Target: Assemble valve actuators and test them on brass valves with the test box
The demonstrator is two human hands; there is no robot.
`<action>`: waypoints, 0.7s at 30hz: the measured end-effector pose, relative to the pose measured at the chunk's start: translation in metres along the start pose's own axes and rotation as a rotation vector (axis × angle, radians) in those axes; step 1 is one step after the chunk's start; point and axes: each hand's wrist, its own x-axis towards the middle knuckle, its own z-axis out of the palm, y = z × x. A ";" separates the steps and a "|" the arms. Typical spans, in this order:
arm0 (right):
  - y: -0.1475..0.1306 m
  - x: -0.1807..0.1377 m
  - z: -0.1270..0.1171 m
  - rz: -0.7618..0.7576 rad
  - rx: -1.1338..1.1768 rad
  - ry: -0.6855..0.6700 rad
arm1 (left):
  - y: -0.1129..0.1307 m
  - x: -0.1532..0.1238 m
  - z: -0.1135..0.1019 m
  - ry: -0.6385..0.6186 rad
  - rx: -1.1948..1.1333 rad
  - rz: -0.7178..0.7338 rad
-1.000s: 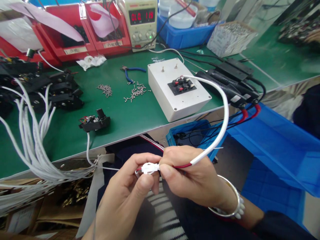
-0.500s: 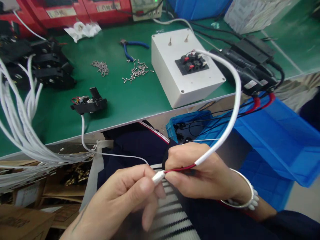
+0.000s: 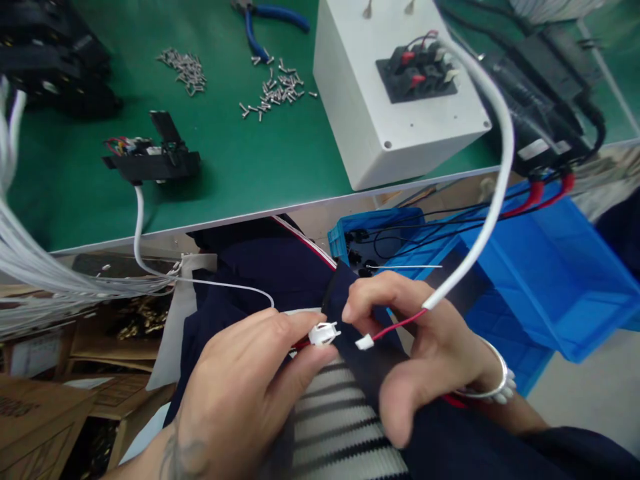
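My left hand (image 3: 250, 373) pinches a white wire connector (image 3: 324, 333) between thumb and forefinger, its prongs facing right. A thin white cable (image 3: 235, 287) runs from near that hand to a black module (image 3: 155, 160) on the bench. Opposite, my right hand (image 3: 425, 347) is open, thumb and forefinger spread apart. A small white plug (image 3: 365, 342) on red wires hangs between those fingers, apart from the connector. The red wires come out of a thick white cable (image 3: 493, 213), which passes against the right hand and leads up to the white box (image 3: 345, 100).
Loose screws (image 3: 280, 90) and blue-handled pliers (image 3: 257, 30) lie on the green bench (image 3: 240, 173). Black adapters (image 3: 540, 100) stand right of the box. Blue bins (image 3: 565, 280) are below on the right; cardboard boxes (image 3: 40, 420) and bundled white cables (image 3: 60, 267) are at left.
The plug and the connector, together before, are now apart. My right hand has opened its pinch and let go of the red wires. The view has tipped downward.
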 end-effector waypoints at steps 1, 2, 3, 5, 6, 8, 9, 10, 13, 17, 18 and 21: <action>0.001 -0.001 0.000 0.002 0.056 0.036 | 0.000 0.001 0.000 0.013 0.046 0.019; 0.001 -0.003 0.002 -0.007 0.106 0.078 | 0.000 0.001 -0.001 0.022 0.077 0.036; 0.002 -0.003 0.003 -0.024 0.143 0.116 | 0.000 0.002 -0.001 0.022 0.094 0.049; 0.004 -0.005 0.008 -0.046 0.171 0.169 | 0.000 0.003 -0.003 0.014 0.099 0.063; 0.005 -0.005 0.010 -0.042 0.169 0.178 | 0.000 0.003 -0.003 0.013 0.096 0.067; 0.008 -0.004 0.013 -0.009 0.163 0.180 | -0.001 0.002 -0.003 0.005 0.083 0.071; 0.009 -0.004 0.014 0.010 0.161 0.180 | -0.002 0.001 -0.003 0.004 0.074 0.075; 0.010 -0.004 0.015 0.024 0.162 0.178 | -0.002 0.000 -0.002 0.008 0.064 0.079; 0.011 -0.003 0.017 0.055 0.156 0.155 | -0.005 -0.003 0.000 -0.002 0.023 0.085; 0.009 -0.002 0.019 0.101 0.142 0.142 | -0.006 -0.005 0.003 -0.004 -0.025 0.039; 0.008 -0.002 0.019 0.111 0.145 0.140 | -0.006 -0.006 0.003 -0.008 -0.052 0.017; 0.007 -0.002 0.020 0.106 0.150 0.129 | -0.004 -0.006 0.002 -0.065 -0.229 -0.060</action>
